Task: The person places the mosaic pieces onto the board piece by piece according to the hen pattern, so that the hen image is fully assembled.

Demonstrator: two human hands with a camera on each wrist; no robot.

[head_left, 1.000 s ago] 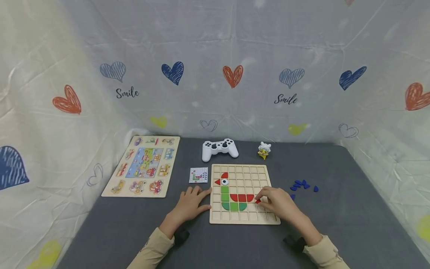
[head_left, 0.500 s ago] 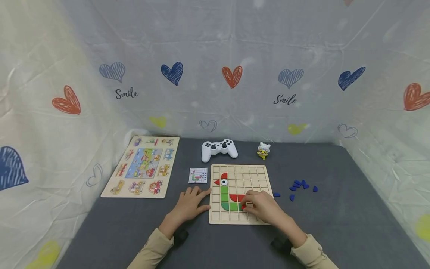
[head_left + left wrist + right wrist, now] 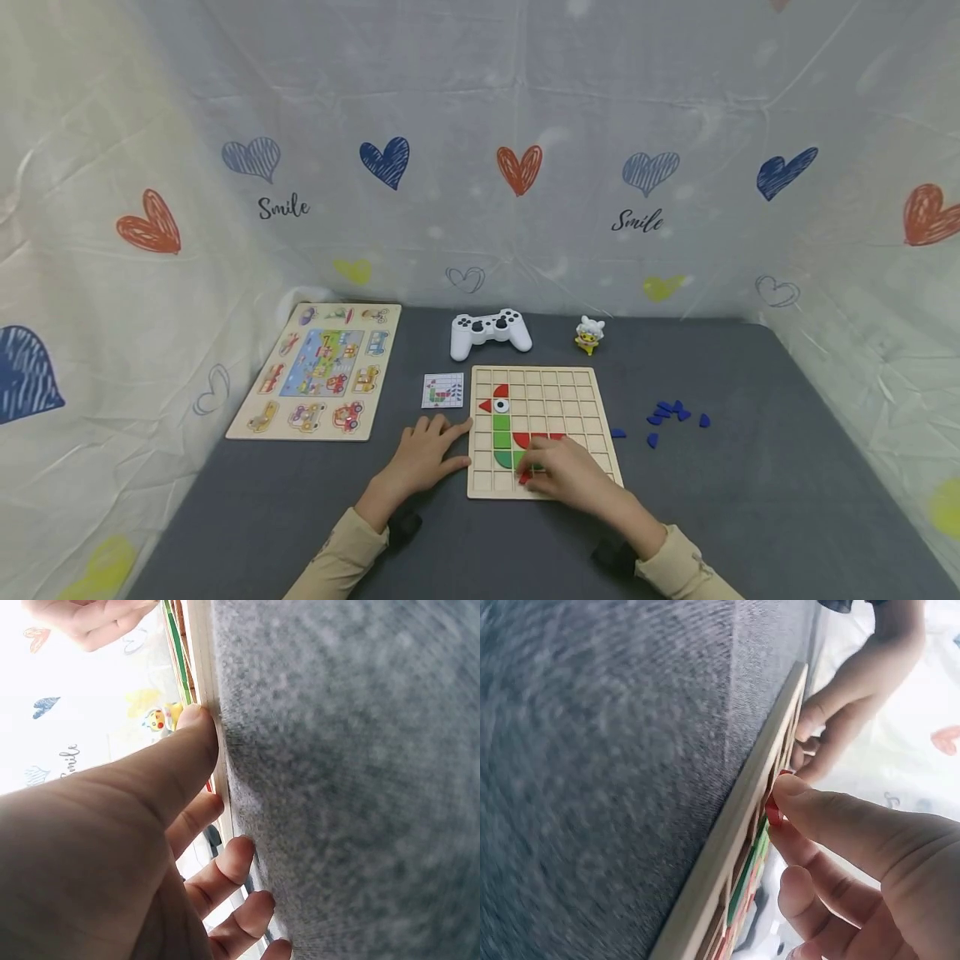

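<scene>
A wooden grid board (image 3: 573, 392) lies on the dark table, with red and green tiles and an eye tile (image 3: 501, 406) set in its squares as a bird figure. My right hand (image 3: 573, 473) pinches a small red tile (image 3: 774, 813) between thumb and finger, over the lower rows just below the green tiles (image 3: 502, 459). At the board's left edge rests my left hand (image 3: 420, 456), its thumb and forefinger touching the rim and its fingers spread. In the left wrist view the thumb (image 3: 196, 739) presses the board's side. Part of the red row is hidden behind my right hand.
Several blue tiles (image 3: 663, 412) lie loose right of the board. A small pattern card (image 3: 443, 390) sits at its upper left. Farther back are a white game controller (image 3: 491, 332), a toy figure (image 3: 589, 333) and a vehicle puzzle board (image 3: 258, 425) at left.
My right hand has moved left and toward the near edge of the board with the red tile, from the right end of the red row. My left hand has stayed put.
</scene>
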